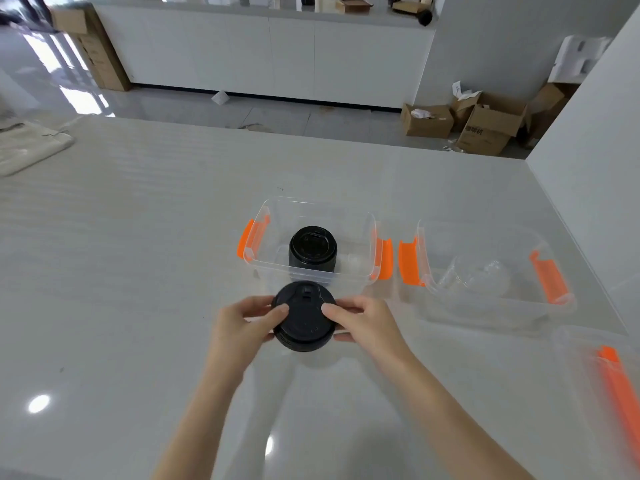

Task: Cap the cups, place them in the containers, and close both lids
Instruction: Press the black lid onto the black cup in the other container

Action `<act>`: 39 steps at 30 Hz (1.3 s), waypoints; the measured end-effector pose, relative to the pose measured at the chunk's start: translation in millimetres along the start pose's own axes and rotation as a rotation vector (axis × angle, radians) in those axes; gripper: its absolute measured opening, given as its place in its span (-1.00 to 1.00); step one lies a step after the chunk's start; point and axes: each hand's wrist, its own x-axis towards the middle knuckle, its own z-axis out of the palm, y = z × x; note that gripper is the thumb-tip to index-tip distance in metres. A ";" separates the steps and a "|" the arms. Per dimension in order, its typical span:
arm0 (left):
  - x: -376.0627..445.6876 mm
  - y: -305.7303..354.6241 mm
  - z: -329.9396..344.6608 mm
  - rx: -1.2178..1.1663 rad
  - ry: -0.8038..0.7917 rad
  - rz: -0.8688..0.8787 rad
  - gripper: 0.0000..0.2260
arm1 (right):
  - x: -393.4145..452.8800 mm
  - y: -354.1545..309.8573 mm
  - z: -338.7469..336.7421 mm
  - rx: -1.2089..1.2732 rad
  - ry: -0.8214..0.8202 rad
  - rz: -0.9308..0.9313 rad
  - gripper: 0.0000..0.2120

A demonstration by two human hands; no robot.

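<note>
Both hands — left hand (242,320), right hand (360,320) — grip the upright black cup (304,318), lid skyward.

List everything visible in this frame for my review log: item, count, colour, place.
capped cup: 1, black, standing inside the left container
left container: 1, clear with orange latches, table centre, open
held cup: 1, black with black lid, in front of the left container, between both hands
right container: 1, clear with orange latches, right of the first, open; a clear item inside, unclear what
container lid: 1 seen, clear with an orange latch, table's right edge
table: 1, white
cardboard boxes: several, brown, floor beyond table
cabinet: 1, white, back wall
left hand: 1, gripping the cup's left side
right hand: 1, gripping its right side
</note>
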 end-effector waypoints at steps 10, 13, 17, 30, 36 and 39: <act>65.2 107.3 5.2 0.031 -0.048 0.241 -0.80 | 45.0 -98.0 -15.9 0.159 0.108 -0.099 -0.75; 97.7 108.4 19.6 0.095 -0.070 0.202 -0.77 | 71.2 -98.5 -18.0 0.157 0.146 -0.050 -0.74; 127.5 99.3 33.2 0.161 -0.095 0.110 -0.84 | 96.1 -91.3 -13.3 -0.024 0.203 -0.001 -0.83; 143.3 66.5 43.4 0.436 -0.082 0.064 -0.89 | 122.3 -62.8 6.9 -0.435 0.143 -0.014 -0.81; 147.2 58.9 44.3 0.412 -0.086 0.056 -0.87 | 126.6 -58.5 6.6 -0.435 0.136 0.014 -0.60; 150.3 55.4 43.8 0.382 -0.094 0.014 -0.84 | 128.2 -54.9 6.2 -0.385 0.123 0.069 -0.63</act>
